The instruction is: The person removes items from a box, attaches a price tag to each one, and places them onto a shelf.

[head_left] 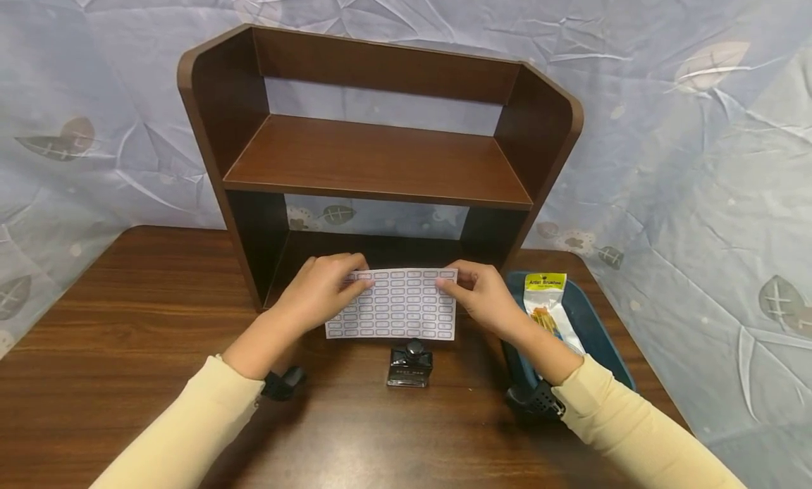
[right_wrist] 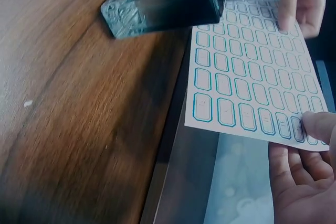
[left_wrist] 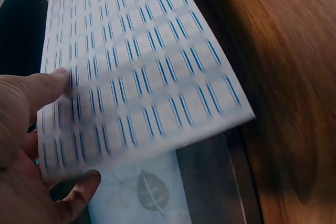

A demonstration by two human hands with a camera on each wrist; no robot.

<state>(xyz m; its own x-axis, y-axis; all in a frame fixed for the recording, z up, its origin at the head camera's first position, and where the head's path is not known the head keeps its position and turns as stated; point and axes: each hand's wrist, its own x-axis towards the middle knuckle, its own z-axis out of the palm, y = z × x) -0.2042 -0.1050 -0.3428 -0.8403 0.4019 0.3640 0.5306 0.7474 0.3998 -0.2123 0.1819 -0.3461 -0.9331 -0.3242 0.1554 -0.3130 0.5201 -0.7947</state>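
A white sheet of blue-outlined label stickers (head_left: 406, 302) is held up between both hands, just in front of the shelf's lower compartment. My left hand (head_left: 326, 288) pinches its upper left part, thumb on the printed face and fingers behind. At the upper right corner my right hand (head_left: 485, 295) pinches it the same way, as the thumb (right_wrist: 317, 124) in the right wrist view shows. A dark glass ink bottle (head_left: 409, 366) with a black cap stands upright on the table, close below the sheet's lower edge in the head view.
A brown two-tier wooden shelf (head_left: 380, 158) stands at the back of the wooden table (head_left: 158, 320). To the right, under my right forearm, lies a blue tray (head_left: 590, 313) with a packet of artist brushes (head_left: 547, 306). Patterned cloth (head_left: 698, 158) hangs behind.
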